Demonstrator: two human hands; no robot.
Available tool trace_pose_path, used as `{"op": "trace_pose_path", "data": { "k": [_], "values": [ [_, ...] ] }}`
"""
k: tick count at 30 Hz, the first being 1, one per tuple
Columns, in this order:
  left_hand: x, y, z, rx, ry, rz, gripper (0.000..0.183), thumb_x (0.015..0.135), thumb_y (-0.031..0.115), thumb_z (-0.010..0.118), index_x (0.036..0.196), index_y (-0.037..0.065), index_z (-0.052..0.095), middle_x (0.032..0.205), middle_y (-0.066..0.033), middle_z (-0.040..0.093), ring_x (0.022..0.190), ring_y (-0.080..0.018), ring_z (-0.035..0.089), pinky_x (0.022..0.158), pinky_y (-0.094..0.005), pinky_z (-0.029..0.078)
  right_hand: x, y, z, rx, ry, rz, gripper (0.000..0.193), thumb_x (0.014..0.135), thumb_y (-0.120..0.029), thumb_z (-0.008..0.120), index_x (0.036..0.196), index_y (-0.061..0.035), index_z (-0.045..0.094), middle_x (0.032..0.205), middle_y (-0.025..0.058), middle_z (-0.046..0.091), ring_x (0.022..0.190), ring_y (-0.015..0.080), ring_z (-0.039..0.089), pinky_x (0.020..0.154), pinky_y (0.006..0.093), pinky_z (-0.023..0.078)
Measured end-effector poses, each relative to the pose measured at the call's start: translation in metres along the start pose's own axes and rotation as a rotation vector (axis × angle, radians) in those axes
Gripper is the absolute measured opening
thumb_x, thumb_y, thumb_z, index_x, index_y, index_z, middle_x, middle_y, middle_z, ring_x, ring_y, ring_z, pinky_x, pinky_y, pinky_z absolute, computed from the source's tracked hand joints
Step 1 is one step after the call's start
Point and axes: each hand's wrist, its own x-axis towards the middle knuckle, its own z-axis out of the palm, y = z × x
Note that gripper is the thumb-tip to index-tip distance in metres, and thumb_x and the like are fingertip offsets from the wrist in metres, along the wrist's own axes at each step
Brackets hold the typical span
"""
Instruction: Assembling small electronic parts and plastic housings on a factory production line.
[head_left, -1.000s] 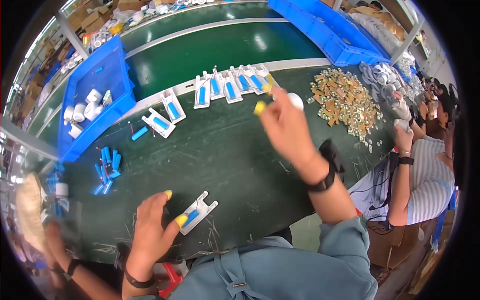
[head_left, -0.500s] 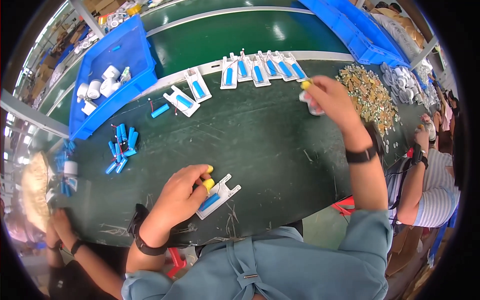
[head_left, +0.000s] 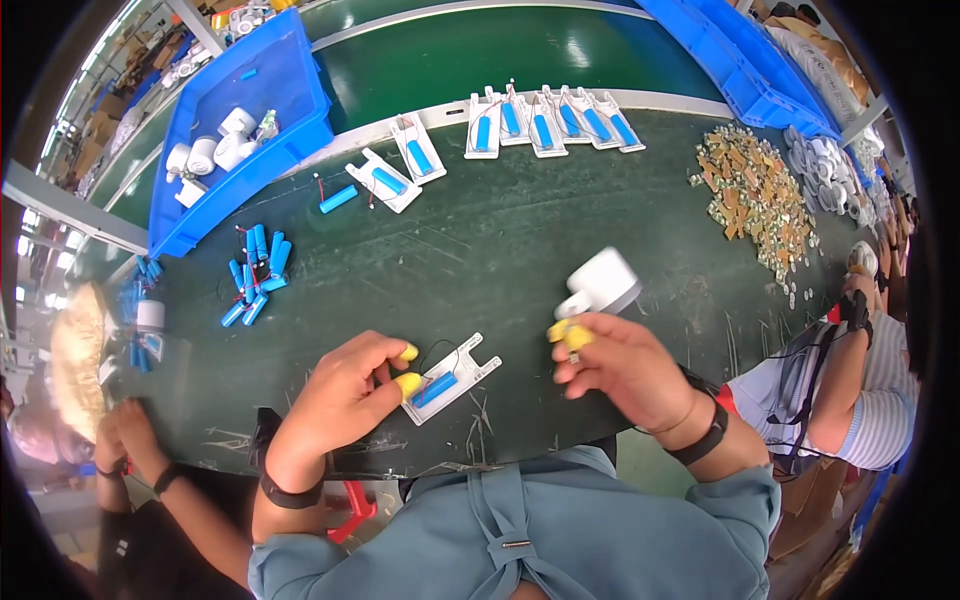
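My left hand (head_left: 352, 390) hovers at the near left of the green table, fingers curled, its yellow-capped thumb and fingertip apart. The thumb is at the left end of a white forked plastic plate (head_left: 470, 377); whether it presses on it I cannot tell. On that plate lies a blue cylindrical battery (head_left: 434, 389) with thin wires. My right hand (head_left: 630, 375), also with yellow finger caps, is pinched at the base of a white round-headed plastic casing (head_left: 604, 281), which is blurred by motion. Something small shows below its fingertips, too small to name.
Loose blue batteries (head_left: 257, 275) lie in a heap at left. White plates with batteries (head_left: 543, 133) line the far edge. At right are a pile of small circuit boards (head_left: 750, 195) and grey-white parts (head_left: 825, 175). A blue tray (head_left: 170, 225) holds white casings. Co-workers' arms (head_left: 835, 385) flank both sides.
My right hand has come back from the far right toward me and to the left, bringing the white casing. My left hand stays by the plate. The whole view has shifted slightly.
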Motion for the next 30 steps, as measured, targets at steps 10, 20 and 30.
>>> {"op": "trace_pose_path", "data": {
  "k": [10,20,30],
  "values": [
    [-0.005,-0.018,0.014,-0.527,0.042,-0.174,0.015,0.095,0.007,0.054,0.108,0.002,0.058,0.096,-0.0094,0.068,0.069,-0.0101,0.059,0.059,-0.0216,0.044,0.050,0.047,0.049,-0.267,-0.151,-0.059,0.024,0.098,-0.014,0.052,0.116,0.0018,0.056,0.105,0.0066,0.065,0.099,0.0118,0.063,0.082,0.0262,0.052],
    [-0.022,-0.012,0.010,-0.783,0.107,-0.131,0.034,0.091,-0.002,0.055,0.123,0.007,0.046,0.094,-0.0133,0.066,0.071,-0.0124,0.058,0.062,-0.0229,0.047,0.051,0.048,0.047,-0.263,-0.156,-0.113,0.025,0.095,-0.012,0.053,0.114,0.0029,0.058,0.103,0.0066,0.068,0.089,0.0085,0.062,0.078,0.0246,0.050],
    [-0.028,-0.029,0.008,-0.212,0.118,0.113,0.024,0.087,-0.013,0.054,0.104,0.002,0.061,0.104,-0.0122,0.069,0.085,-0.0140,0.064,0.069,-0.0254,0.052,0.052,0.047,0.044,-0.309,-0.211,-0.085,0.023,0.100,-0.015,0.051,0.118,0.0001,0.055,0.113,0.0067,0.064,0.106,0.0123,0.062,0.084,0.0266,0.050]
  ]
}}
